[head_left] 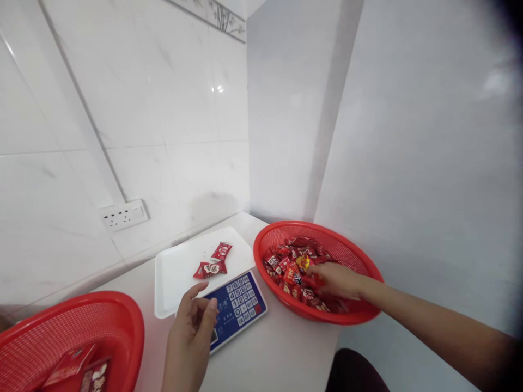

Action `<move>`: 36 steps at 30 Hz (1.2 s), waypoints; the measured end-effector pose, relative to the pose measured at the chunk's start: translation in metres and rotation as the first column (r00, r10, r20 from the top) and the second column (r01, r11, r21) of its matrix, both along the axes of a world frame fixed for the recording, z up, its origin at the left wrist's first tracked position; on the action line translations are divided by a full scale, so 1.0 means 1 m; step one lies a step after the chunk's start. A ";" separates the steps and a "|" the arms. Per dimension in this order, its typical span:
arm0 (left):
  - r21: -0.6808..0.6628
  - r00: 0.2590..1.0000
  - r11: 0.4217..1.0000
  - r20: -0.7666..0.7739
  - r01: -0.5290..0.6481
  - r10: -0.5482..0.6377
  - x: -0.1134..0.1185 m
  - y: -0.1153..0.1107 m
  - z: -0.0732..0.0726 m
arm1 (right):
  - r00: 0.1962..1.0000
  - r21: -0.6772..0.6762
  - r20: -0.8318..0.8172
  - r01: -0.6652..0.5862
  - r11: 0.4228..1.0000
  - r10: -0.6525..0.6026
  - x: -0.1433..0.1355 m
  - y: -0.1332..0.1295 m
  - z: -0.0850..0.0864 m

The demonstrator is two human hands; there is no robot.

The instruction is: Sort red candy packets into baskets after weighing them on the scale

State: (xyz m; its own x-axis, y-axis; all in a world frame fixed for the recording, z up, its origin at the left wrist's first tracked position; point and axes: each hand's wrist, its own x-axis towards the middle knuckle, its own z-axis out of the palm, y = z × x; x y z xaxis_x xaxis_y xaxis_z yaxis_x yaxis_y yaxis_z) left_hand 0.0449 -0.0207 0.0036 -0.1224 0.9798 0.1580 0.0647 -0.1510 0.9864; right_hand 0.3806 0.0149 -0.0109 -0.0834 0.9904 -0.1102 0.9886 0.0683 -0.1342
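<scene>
My right hand (333, 279) reaches into the right red basket (359, 258), among many small red wrapped packets (294, 272). Its fingertips are partly lost among the packets, beside a yellow-marked one, so what they hold cannot be made out. My left hand (192, 326) hovers over the left edge of a scale's blue keypad (241, 305), fingers curled and apart with nothing between them. Behind it, the scale's white tray (175, 272) carries a red packet (221, 251) and red wrapping with white print (210, 269) close together.
Another red basket (131, 326) at the lower left contains larger red packets (71, 365). White tiled wall rises behind the table, with a socket strip (123, 215) on it. A grey wall stands at the right. Something dark shows at the bottom edge.
</scene>
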 end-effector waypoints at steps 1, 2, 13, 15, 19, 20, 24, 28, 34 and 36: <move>-0.009 1.000 1.000 0.011 0.008 -0.008 0.000 0.000 0.000 | 0.999 0.031 -0.007 0.036 0.999 -0.036 0.003 0.005 0.004; -0.025 1.000 0.999 0.018 0.023 -0.023 0.000 0.000 0.001 | 0.998 0.060 -0.012 0.066 0.996 -0.065 0.007 0.010 0.010; -0.088 0.996 0.993 0.028 0.082 -0.080 -0.009 0.009 -0.003 | 0.950 0.210 0.188 0.211 0.955 -0.251 0.030 0.037 0.031; -0.093 0.996 0.991 0.027 0.091 -0.089 -0.009 0.009 -0.005 | 0.958 0.226 0.221 0.131 0.965 -0.181 0.020 0.040 0.024; -0.085 0.997 0.993 0.026 0.079 -0.077 -0.007 0.007 -0.005 | 0.970 0.122 0.241 -0.055 0.991 0.024 0.002 0.046 0.002; -0.086 0.997 0.993 0.030 0.078 -0.076 -0.007 0.007 -0.005 | 0.968 0.099 0.247 -0.079 0.992 0.052 0.000 0.048 -0.004; -0.116 0.993 0.987 0.045 0.111 -0.107 -0.008 0.009 -0.004 | 0.956 0.078 0.282 -0.109 0.991 0.083 -0.001 0.054 -0.023; -0.121 0.992 0.985 0.035 0.124 -0.120 -0.009 0.012 -0.008 | 0.959 0.116 0.281 -0.066 0.991 0.031 -0.003 0.058 -0.023; -0.023 0.998 0.998 0.033 0.050 -0.049 0.001 0.007 -0.011 | 0.994 0.159 0.114 -0.021 0.987 0.003 -0.006 0.056 0.002; -0.042 0.996 0.996 0.000 0.085 -0.085 0.000 0.007 -0.011 | 0.999 0.196 0.029 0.012 0.981 -0.018 -0.006 0.054 0.013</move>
State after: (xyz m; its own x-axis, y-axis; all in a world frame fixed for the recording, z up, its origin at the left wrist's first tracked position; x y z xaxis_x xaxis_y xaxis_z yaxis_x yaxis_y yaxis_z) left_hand 0.0453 -0.0141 -0.0070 -0.0384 0.9924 0.1165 0.0548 -0.1144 0.9919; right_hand 0.3744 0.0685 0.0020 -0.0677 0.9942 0.0834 0.9931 0.0752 -0.0898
